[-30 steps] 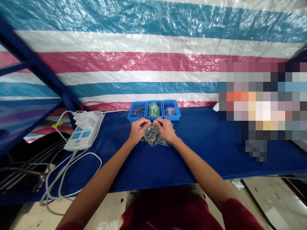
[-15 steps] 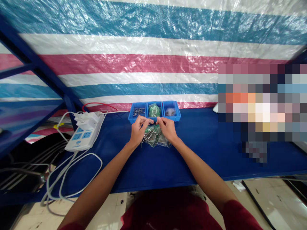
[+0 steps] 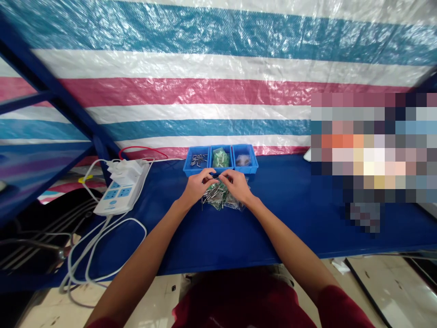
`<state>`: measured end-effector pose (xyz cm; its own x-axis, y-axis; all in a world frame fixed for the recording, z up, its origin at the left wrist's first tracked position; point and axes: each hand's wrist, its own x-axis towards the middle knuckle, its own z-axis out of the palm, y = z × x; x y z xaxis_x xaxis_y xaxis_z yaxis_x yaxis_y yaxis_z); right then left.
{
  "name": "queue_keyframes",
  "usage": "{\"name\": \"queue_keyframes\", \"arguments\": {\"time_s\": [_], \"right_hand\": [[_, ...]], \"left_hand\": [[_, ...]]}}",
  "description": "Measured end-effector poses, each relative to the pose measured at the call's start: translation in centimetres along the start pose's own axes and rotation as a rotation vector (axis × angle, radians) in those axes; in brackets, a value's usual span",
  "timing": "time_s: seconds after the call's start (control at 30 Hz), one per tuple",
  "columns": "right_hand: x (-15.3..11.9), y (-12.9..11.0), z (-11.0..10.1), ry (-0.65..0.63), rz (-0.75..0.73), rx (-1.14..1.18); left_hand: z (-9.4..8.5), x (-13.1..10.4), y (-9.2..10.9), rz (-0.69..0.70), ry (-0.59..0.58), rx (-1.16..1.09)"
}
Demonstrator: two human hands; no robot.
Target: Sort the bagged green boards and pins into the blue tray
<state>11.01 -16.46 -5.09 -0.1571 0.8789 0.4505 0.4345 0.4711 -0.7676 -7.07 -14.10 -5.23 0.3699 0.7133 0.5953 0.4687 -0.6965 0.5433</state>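
"Both the left hand (image 3: pixel 199 187) and right hand (image 3: pixel 236 186) curl inward. Why so close?"

"Perhaps to share one small item, though I cannot tell whether either grips anything."

"Where are the metal pins (image 3: pixel 210 195)?"

"Heaped on the blue table (image 3: pixel 218 241) among plastic bags (image 3: pixel 236 204), just beneath the fingers, probably for easy reach. More lie in the left blue bin (image 3: pixel 191 172) behind, whose walls likely stop them rolling."
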Motion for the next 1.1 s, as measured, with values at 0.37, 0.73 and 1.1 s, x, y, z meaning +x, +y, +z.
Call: {"name": "queue_keyframes", "arguments": {"time_s": [0.37, 0.73, 1.1], "right_hand": [[0.0, 0.3, 0.1, -0.012, 0.158, 0.233], [0.0, -0.4, 0.2, 0.016, 0.168, 0.267], [0.4, 0.0, -1.0, -0.173, 0.129, -0.359]], "left_hand": [[-0.6, 0.4, 1.2, -0.006, -0.008, 0.022], [-1.3, 0.9, 0.9, -0.115, 0.515, 0.112], [-1.1, 1.1, -3.2, 0.051, 0.222, 0.618]]}}
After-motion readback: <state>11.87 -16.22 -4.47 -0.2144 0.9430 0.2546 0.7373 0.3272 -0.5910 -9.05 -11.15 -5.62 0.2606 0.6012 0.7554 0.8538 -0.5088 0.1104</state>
